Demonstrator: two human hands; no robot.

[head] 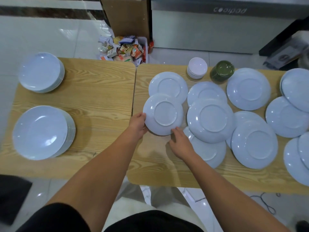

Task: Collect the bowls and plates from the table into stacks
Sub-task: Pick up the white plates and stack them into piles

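Note:
An upside-down white plate (164, 113) is held at the left end of the right table (155, 171). My left hand (138, 124) grips its left rim and my right hand (181, 143) pinches its near rim. Several more white plates lie upside down and overlapping across the right table, such as one (210, 120) right beside the held plate and one (254, 144) further right. On the left table (100, 101) stand two stacks of upright white plates, a near stack (41, 131) and a far stack (41, 72).
A stack of small white bowls (197, 67) and a stack of green bowls (222, 71) stand at the right table's far edge. A narrow gap separates the two tables. Beyond them are a bin of rubbish (125, 49) and a cardboard box (128, 15).

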